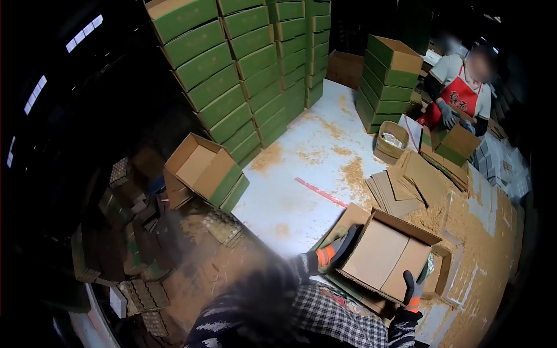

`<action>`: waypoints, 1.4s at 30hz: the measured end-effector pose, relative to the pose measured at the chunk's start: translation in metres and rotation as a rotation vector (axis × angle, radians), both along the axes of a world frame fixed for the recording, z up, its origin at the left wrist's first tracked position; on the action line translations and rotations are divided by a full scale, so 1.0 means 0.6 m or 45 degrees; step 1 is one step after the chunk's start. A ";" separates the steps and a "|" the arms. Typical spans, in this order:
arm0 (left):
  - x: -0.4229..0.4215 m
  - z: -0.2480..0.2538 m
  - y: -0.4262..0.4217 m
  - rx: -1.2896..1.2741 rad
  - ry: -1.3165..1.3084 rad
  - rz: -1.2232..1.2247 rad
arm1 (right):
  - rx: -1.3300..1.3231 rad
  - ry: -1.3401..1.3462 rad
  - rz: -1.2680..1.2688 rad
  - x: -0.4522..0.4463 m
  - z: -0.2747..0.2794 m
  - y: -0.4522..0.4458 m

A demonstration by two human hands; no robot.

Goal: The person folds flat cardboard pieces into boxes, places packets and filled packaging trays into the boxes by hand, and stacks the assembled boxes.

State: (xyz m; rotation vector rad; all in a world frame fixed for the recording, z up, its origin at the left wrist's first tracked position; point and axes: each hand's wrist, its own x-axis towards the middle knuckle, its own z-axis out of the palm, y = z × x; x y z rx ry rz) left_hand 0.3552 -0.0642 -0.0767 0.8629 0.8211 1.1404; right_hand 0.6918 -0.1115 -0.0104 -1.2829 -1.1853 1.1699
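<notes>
An open cardboard box (377,252) is tilted in front of my body, its bare inside facing up. My left hand (341,248), in a grey glove with an orange cuff, grips the box's left side; some of its fingers are hidden behind the wall. On the lower right corner, my right hand (413,287) has its thumb over the edge, and it wears the same kind of glove. Beneath the held box, part of another green and brown box (362,298) shows. A smaller open carton (438,271) stands just right of my right hand.
Tall stacks of green boxes (232,69) line the table's far left, with another stack (386,87) at the back. Flat cardboard sheets (415,180) and sawdust (354,174) lie on the white table (272,191). Across it, a person in a red apron (461,95) handles a box.
</notes>
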 end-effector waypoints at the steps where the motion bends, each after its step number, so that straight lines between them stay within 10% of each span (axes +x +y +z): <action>1: -0.018 -0.052 0.026 0.133 0.150 0.010 | 0.032 -0.021 0.020 -0.019 0.008 0.008; 2: -0.088 0.030 0.010 -0.077 -0.235 -0.006 | 0.065 -0.042 0.039 -0.038 0.015 0.016; 4: -0.221 0.188 -0.052 0.365 0.496 0.636 | 0.071 0.093 0.087 -0.087 0.039 0.027; 8: -0.610 0.190 -0.117 0.828 0.301 2.164 | -0.070 0.499 0.171 -0.184 0.059 0.058; 10: -0.768 0.200 -0.180 0.751 -0.286 2.070 | -0.123 0.640 0.186 -0.242 0.073 0.076; 13: -1.055 0.050 -0.230 0.452 -0.054 2.041 | -0.147 0.755 0.257 -0.344 0.126 0.097; 17: -1.096 0.023 -0.203 0.131 0.165 1.782 | -0.293 0.966 0.315 -0.429 0.133 0.120; 22: -1.050 -0.077 -0.172 0.088 -0.110 1.783 | -0.218 0.930 0.372 -0.492 0.106 0.139; 27: -0.833 -0.009 -0.186 0.108 0.303 1.816 | -0.205 0.951 0.446 -0.553 0.124 0.142; 33: -0.683 -0.111 -0.154 0.481 1.057 1.525 | -0.214 1.031 0.402 -0.612 0.094 0.170; 34: -0.656 -0.098 -0.134 0.172 0.483 1.497 | -0.248 1.064 0.408 -0.611 0.075 0.187; 42: -0.652 -0.074 -0.008 0.284 0.458 1.330 | -0.212 0.985 0.397 -0.559 0.106 0.225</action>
